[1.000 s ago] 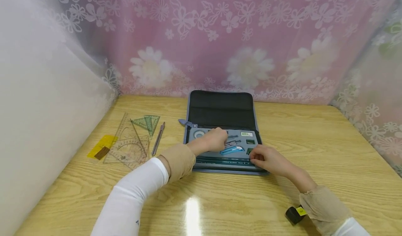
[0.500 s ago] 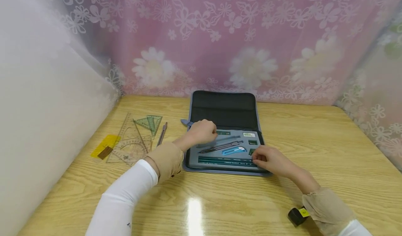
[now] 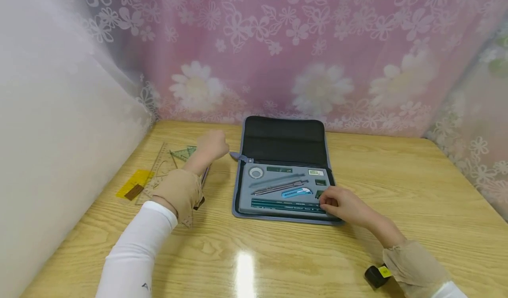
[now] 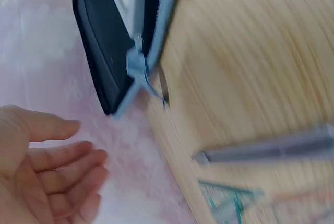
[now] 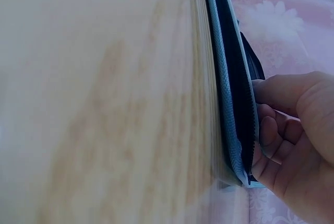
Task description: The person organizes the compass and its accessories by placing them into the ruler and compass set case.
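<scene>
A zippered drafting case [image 3: 286, 143] lies unfolded, its grey insert facing up. In the insert sit a metal drawing compass [image 3: 279, 187], a light-blue utility knife [image 3: 296, 192], dark green pencils [image 3: 283, 205] and a white tape roll [image 3: 251, 173]. My right hand [image 3: 344, 204] holds the case's right rim, thumb and curled fingers at the zipper edge in the right wrist view. My left hand [image 3: 211, 145], loosely curled with nothing in it, hovers left of the case. Below it another grey compass-like tool [image 4: 271, 149] lies on the table, partly hidden by the arm in the head view.
Green set squares [image 3: 181, 154] and a large clear set square [image 3: 163, 165] lie on the left, partly behind my left arm. Beside them are a yellow template [image 3: 135, 180] and a brown piece [image 3: 134, 191]. A black object with a yellow label [image 3: 375, 277] stands by my right wrist.
My left hand has let go of the compass in the insert and moved left, out of the case, over the table. The right hand has stayed at the case's right rim.
</scene>
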`<action>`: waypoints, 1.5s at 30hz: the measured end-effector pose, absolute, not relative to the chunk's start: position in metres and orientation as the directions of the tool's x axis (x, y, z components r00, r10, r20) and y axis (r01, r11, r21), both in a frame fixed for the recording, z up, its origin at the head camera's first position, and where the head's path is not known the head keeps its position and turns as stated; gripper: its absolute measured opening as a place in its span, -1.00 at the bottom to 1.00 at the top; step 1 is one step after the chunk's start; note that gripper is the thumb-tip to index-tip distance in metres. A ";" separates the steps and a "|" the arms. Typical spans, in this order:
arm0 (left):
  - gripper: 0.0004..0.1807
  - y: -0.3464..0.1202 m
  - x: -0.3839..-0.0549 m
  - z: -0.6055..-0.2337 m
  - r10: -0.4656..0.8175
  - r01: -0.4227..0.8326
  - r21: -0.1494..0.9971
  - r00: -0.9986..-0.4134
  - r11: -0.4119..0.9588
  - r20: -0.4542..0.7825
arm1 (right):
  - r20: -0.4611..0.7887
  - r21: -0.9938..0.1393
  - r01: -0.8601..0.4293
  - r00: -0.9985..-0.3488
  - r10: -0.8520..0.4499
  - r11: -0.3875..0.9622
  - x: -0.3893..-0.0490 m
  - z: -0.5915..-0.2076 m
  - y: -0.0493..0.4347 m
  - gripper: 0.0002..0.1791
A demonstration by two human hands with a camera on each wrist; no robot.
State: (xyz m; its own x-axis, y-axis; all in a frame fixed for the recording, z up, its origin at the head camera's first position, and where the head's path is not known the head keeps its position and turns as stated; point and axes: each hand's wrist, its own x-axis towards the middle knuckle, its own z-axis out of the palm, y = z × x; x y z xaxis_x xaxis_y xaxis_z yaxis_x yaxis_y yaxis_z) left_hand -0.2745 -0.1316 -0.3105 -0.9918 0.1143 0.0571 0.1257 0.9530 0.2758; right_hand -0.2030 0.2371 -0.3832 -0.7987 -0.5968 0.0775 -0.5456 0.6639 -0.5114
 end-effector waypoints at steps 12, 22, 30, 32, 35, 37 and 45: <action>-0.56 -0.168 -0.257 -0.328 -0.035 -0.084 0.167 -0.960 0.982 -0.278 | 0.062 -0.544 -0.523 -0.805 -0.590 0.656 -0.200 -0.381 0.239 -0.92; -0.88 -0.173 -0.255 -0.348 -0.005 -0.118 0.314 -0.941 0.942 -0.339 | 0.077 -0.542 -0.546 -0.789 -0.609 0.639 -0.201 -0.386 0.240 -0.87; -0.82 -0.167 -0.251 -0.349 -0.019 -0.086 0.230 -0.960 0.969 -0.279 | 0.078 -0.542 -0.544 -0.792 -0.605 0.641 -0.199 -0.386 0.239 -0.88; -0.83 -0.168 -0.251 -0.350 -0.019 -0.080 0.218 -0.963 0.973 -0.270 | 0.077 -0.547 -0.543 -0.791 -0.607 0.638 -0.199 -0.386 0.239 -0.89; -0.82 -0.170 -0.251 -0.353 -0.006 -0.077 0.252 -0.963 0.965 -0.268 | 0.076 -0.551 -0.543 -0.789 -0.610 0.634 -0.199 -0.387 0.239 -0.91; -0.82 -0.173 -0.253 -0.355 0.004 -0.079 0.295 -0.963 0.952 -0.271 | 0.079 -0.551 -0.546 -0.787 -0.612 0.631 -0.200 -0.388 0.239 -0.92; -0.69 -0.179 -0.260 -0.357 0.009 -0.161 0.459 -0.939 0.874 -0.345 | 0.091 -0.537 -0.552 -0.790 -0.606 0.638 -0.203 -0.387 0.240 -0.93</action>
